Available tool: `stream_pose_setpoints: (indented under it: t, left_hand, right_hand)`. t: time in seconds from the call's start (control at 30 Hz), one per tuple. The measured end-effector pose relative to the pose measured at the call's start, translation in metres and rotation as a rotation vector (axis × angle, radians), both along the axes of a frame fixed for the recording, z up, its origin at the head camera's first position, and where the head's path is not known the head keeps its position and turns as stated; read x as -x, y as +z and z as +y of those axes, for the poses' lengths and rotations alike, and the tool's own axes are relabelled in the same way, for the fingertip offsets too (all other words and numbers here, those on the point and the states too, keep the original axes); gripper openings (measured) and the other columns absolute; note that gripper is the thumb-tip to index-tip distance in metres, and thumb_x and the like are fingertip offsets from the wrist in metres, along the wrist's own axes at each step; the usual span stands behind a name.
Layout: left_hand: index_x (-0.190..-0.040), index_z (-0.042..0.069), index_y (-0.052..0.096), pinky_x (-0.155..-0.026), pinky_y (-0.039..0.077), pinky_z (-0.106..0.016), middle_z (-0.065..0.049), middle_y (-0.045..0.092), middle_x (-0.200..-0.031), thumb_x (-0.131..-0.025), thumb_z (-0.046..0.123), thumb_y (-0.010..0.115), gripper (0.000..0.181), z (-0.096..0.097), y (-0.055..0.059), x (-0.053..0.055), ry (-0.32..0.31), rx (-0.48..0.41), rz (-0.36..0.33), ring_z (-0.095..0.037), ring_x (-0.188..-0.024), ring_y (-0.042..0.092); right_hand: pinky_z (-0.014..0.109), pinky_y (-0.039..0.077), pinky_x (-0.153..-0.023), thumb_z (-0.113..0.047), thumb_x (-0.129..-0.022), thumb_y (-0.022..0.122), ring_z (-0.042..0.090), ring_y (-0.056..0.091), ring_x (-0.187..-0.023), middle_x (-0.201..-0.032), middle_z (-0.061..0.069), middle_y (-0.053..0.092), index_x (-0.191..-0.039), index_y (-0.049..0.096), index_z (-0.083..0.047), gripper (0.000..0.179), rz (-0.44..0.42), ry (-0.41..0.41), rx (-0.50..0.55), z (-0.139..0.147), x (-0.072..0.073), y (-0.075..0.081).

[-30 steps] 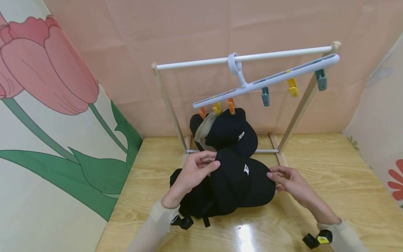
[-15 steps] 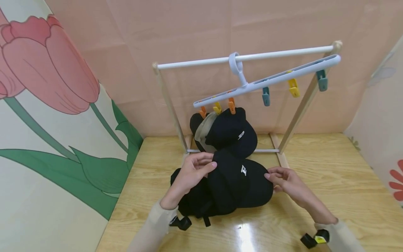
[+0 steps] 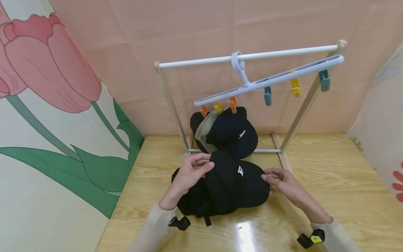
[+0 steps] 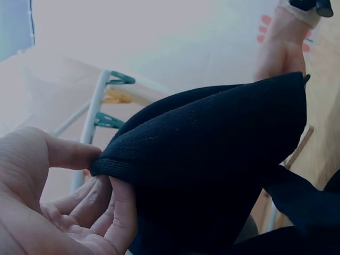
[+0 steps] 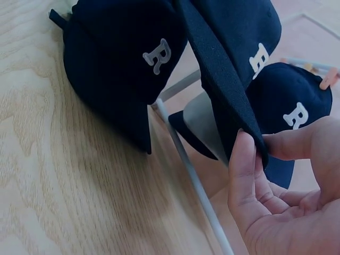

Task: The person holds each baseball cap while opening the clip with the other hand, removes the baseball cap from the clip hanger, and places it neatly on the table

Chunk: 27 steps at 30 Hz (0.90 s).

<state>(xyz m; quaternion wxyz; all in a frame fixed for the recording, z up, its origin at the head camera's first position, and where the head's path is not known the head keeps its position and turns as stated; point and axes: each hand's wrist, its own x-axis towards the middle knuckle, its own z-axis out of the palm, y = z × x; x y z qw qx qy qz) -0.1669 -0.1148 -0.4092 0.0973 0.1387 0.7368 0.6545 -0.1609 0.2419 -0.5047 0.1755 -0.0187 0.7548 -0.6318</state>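
Note:
Both hands hold a black baseball cap (image 3: 234, 185) with a white letter R over the table. My left hand (image 3: 189, 176) pinches the edge of its crown between thumb and fingers; the left wrist view shows the fabric (image 4: 196, 138) folded at that grip. The brim's edge is pinched by my right hand (image 3: 284, 183), its thumb on one face and fingers on the other in the right wrist view. A second black cap (image 5: 117, 58), also marked R, lies on the wooden table below, partly hidden by the held cap and my left hand.
Behind stands a rack with a white bar (image 3: 289, 52) bearing a pale blue hanger (image 3: 261, 83), tilted up to the right. Orange and yellow clips on its left hold black (image 3: 231, 131) and beige (image 3: 206, 131) caps. Teal and yellow clips (image 3: 295, 87) hang without caps on its right.
Both hands and the held cap have shifted slightly left, the right hand a little more. Both pinches stay the same. The hanging caps and hanger drift slightly in view.

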Motion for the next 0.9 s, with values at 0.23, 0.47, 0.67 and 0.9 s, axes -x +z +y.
stream_pose_setpoints:
  t: [0.23,0.47,0.67,0.9]
  left_hand:
    - [-0.134,-0.009,0.067,-0.072,0.057,-0.025,-0.028,0.073,-0.128,-0.103,0.008,0.068,0.035,-0.012,-0.005,0.005,0.014,0.034,-0.023,-0.007,-0.091,0.072]
    - [-0.135,-0.007,0.067,-0.073,0.059,-0.026,-0.028,0.073,-0.130,-0.104,0.009,0.068,0.036,-0.020,-0.009,0.009,0.002,0.051,-0.039,-0.008,-0.093,0.074]
    - [-0.135,-0.005,0.068,-0.075,0.061,-0.027,-0.026,0.073,-0.130,-0.104,0.012,0.069,0.035,-0.021,-0.013,0.010,-0.002,0.046,-0.066,-0.008,-0.092,0.075]
    - [-0.134,-0.003,0.069,-0.076,0.064,-0.030,-0.024,0.074,-0.129,-0.105,0.015,0.068,0.035,-0.023,-0.018,0.009,0.010,0.051,-0.093,-0.013,-0.095,0.076]
  right_hand:
    - [0.029,0.062,-0.071,-0.018,-0.109,0.062,0.009,0.068,-0.083,-0.109,0.004,0.071,-0.146,0.043,0.017,0.054,0.019,-0.002,0.037,-0.011,0.005,-0.010]
    - [0.030,0.062,-0.071,-0.016,-0.108,0.064,0.009,0.068,-0.082,-0.108,0.003,0.069,-0.145,0.045,0.017,0.053,0.038,-0.022,0.052,-0.018,0.008,-0.018]
    - [0.030,0.063,-0.073,-0.018,-0.108,0.065,0.010,0.069,-0.084,-0.111,0.006,0.069,-0.148,0.044,0.016,0.057,0.026,-0.019,0.030,-0.020,0.010,-0.021]
    - [0.029,0.063,-0.073,-0.017,-0.108,0.065,0.008,0.069,-0.085,-0.110,0.006,0.069,-0.148,0.044,0.016,0.056,0.041,-0.009,0.032,-0.019,0.012,-0.023]
